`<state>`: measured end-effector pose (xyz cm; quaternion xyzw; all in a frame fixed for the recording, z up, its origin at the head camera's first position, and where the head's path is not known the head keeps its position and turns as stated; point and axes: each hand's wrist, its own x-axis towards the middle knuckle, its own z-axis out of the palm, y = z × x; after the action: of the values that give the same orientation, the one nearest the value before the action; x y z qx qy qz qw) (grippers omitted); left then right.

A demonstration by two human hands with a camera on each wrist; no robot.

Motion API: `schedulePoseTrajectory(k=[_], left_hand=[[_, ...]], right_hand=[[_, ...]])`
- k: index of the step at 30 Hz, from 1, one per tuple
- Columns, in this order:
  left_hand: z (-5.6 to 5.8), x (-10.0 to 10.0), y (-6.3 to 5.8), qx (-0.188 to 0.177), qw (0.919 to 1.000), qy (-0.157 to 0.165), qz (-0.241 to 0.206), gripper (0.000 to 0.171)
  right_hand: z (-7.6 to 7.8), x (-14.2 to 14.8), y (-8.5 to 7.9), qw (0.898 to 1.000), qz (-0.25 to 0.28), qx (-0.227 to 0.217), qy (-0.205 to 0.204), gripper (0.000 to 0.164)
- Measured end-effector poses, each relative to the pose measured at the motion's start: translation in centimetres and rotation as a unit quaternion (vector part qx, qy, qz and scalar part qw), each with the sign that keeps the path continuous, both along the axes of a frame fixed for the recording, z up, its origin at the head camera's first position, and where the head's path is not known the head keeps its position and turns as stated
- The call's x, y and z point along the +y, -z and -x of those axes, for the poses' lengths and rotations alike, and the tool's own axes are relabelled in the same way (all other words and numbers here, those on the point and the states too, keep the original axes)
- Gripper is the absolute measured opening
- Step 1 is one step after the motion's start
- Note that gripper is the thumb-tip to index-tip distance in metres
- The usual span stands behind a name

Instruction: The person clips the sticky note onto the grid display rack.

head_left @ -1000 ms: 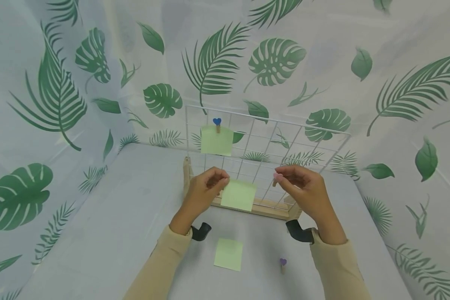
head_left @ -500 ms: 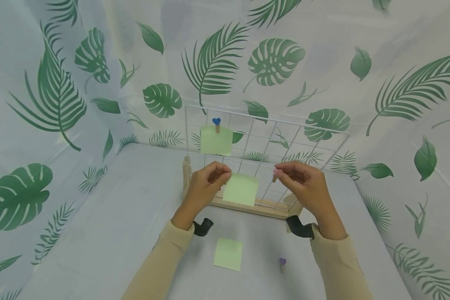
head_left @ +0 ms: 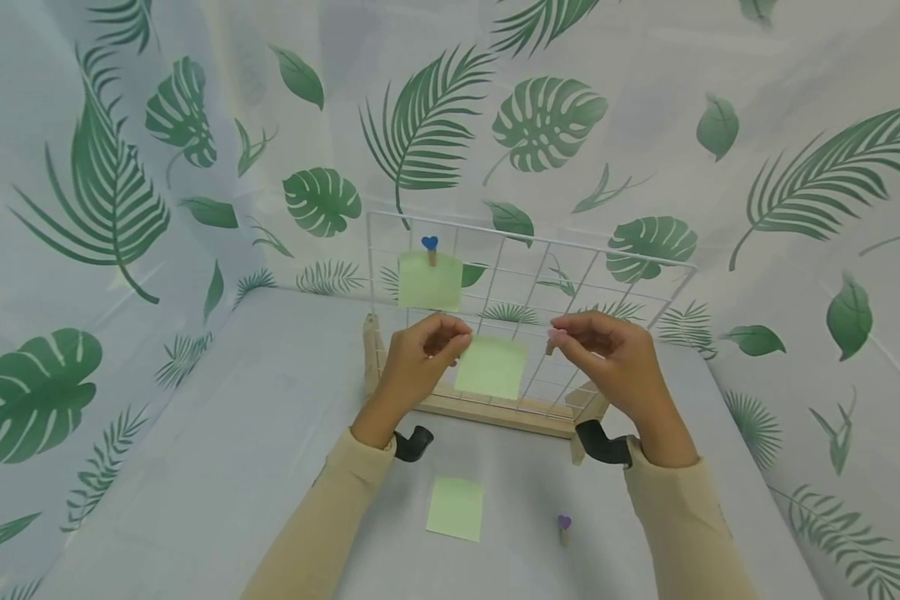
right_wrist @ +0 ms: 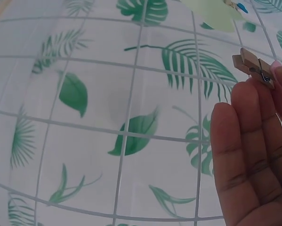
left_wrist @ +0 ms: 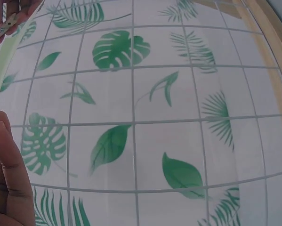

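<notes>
Left to right, head view. Worktop [head_left: 255, 467] extended past the stand on both sides. Left hand [head_left: 418, 362]: thumb and forefinger nearly together, pinching a green paper note [head_left: 491, 369] by its upper left corner. This held note was in front of the lower middle of the wire grid [head_left: 547, 242]; contact with the wires could not be determined. Above the left hand, a second note [head_left: 423, 287] hung on the grid's upper left part under the blue-heart clothespin [head_left: 432, 255]. Loose note [head_left: 455, 509] lay flat on the worktop, in front of the grid's wooden base [head_left: 495, 414].

Further right, the pink-heart clothespin [right_wrist: 249, 63] was pinched at its heart end between thumb and finger of the right hand [head_left: 611, 358], wooden tips pointing away from the fingers in the right wrist view. It was just beside the held note, apart from it. Purple-heart clothespin [head_left: 564, 530] lay on the worktop, right of the loose note.

Counts: green notes, 3 (one held, one clipped, one on worktop); clothespins, 3 (blue, pink, purple hearts); grid, 1; hands, 2, both grasping.
</notes>
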<state>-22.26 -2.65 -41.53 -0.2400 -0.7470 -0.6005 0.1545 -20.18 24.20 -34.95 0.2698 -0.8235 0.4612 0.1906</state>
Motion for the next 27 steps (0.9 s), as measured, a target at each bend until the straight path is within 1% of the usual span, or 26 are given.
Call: schedulePoseTrajectory(k=[8,14,19,27], left_hand=[[0.5,0.0,-0.8,0.021,0.9997,0.003,0.007,0.01],[0.8,-0.1,-1.2,0.016,0.9998,0.0,0.012,0.01],[1.0,-0.1,-1.5,0.019,0.9997,-0.001,0.017,0.011],[1.7,0.2,-2.1,0.023,0.9995,0.001,0.021,0.01]], right_hand=[[0.3,0.1,-0.4,1.0,-0.011,0.01,0.011,0.016],[0.3,0.0,-0.7,0.999,-0.024,-0.001,0.022,0.013],[0.6,-0.1,-0.8,1.0,-0.025,0.007,0.015,0.013],[0.8,-0.1,-1.3,0.999,-0.029,0.02,0.016,0.014]])
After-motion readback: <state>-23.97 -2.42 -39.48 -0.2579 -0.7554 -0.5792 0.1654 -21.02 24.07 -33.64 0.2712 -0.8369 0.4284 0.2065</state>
